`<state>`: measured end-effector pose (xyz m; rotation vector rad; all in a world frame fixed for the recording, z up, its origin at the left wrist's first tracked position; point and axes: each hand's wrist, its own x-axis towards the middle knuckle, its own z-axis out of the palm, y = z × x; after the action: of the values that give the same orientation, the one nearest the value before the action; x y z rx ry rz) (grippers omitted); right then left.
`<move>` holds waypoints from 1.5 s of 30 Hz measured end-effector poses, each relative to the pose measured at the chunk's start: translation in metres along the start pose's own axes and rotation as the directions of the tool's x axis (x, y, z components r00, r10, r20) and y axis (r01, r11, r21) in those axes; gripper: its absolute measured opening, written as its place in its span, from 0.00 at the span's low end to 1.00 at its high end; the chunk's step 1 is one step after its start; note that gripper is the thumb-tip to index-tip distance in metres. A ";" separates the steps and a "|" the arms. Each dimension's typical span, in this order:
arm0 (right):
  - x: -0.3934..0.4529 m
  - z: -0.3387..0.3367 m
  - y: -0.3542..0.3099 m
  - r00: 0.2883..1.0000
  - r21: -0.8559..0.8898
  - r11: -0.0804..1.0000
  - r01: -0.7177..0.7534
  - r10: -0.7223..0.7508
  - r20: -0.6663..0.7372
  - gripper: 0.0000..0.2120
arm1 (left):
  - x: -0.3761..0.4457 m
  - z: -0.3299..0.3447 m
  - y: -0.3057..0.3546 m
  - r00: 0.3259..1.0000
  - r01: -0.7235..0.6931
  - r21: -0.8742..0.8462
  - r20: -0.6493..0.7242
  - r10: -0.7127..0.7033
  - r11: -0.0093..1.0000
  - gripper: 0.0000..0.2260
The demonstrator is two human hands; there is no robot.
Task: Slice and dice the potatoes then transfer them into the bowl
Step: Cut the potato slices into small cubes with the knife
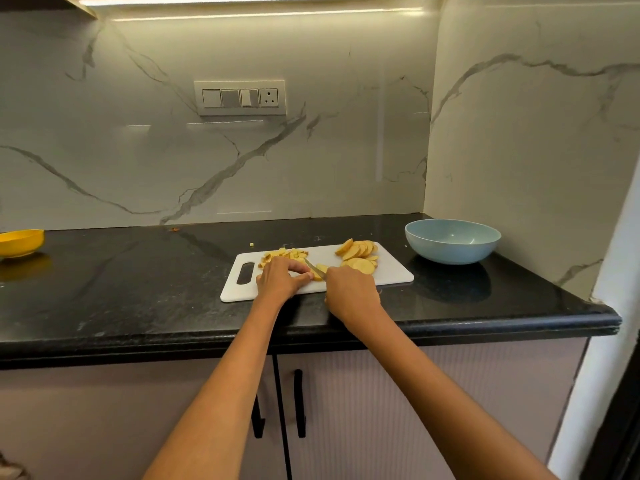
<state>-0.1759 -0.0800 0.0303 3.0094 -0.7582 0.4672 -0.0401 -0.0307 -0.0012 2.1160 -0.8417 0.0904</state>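
A white cutting board (393, 271) lies on the black counter. Diced potato pieces (287, 253) are heaped at its back left, and round potato slices (360, 252) are fanned out at its back right. My left hand (280, 278) pinches a small stack of potato slices (320, 271) at the board's front middle. My right hand (349, 292) grips a knife (313, 267); its handle is hidden in my fist, and its blade angles up and left over the held stack. A light blue bowl (452, 240) stands empty to the right of the board.
A yellow bowl (20, 242) sits at the counter's far left. One stray potato bit (251, 243) lies on the counter behind the board. Marble walls close the back and the right side. Below the counter edge are cabinet doors with black handles (299, 403).
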 end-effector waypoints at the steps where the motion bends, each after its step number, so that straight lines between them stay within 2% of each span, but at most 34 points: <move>1: -0.006 0.001 0.001 1.000 -0.010 1.000 0.007 -0.007 0.002 0.12 | -0.001 0.000 0.000 1.000 -0.007 0.003 -0.004 0.007 1.000 0.05; 9: -0.020 0.005 -0.001 0.996 -0.106 0.994 0.039 -0.048 -0.076 0.11 | -0.001 0.001 -0.001 1.000 -0.022 0.007 -0.022 0.022 1.000 0.06; 13: -0.012 0.007 0.002 0.998 -0.020 1.000 -0.017 0.016 -0.059 0.11 | -0.004 0.001 -0.001 1.000 -0.021 -0.008 -0.023 0.021 1.000 0.07; 16: -0.014 0.009 0.008 0.995 0.065 0.995 -0.075 0.079 -0.062 0.09 | 0.000 0.001 -0.004 0.996 -0.008 -0.079 -0.087 0.001 0.997 0.08; 19: -0.014 0.010 0.007 0.997 0.107 0.992 -0.068 0.072 -0.037 0.11 | 0.001 0.001 -0.004 0.993 0.009 -0.130 -0.118 -0.025 0.992 0.08; 24: -0.011 0.009 0.002 0.998 0.109 0.993 -0.052 0.056 -0.037 0.11 | 0.001 0.001 -0.004 0.997 -0.032 -0.112 -0.076 0.024 0.993 0.05; 37: -0.006 0.006 -0.006 0.998 -0.002 1.000 -0.004 0.004 -0.057 0.12 | -0.003 0.000 -0.001 0.996 -0.076 -0.035 -0.051 0.074 0.996 0.04; 45: -0.009 0.008 -0.004 0.999 -0.044 0.999 0.008 -0.010 -0.038 0.13 | -0.001 0.004 -0.001 0.993 -0.086 -0.005 -0.081 0.085 0.996 0.03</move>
<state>-0.1795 -0.0733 0.0201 2.9537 -0.7417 0.4999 -0.0407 -0.0321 -0.0048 2.0546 -0.8832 0.2154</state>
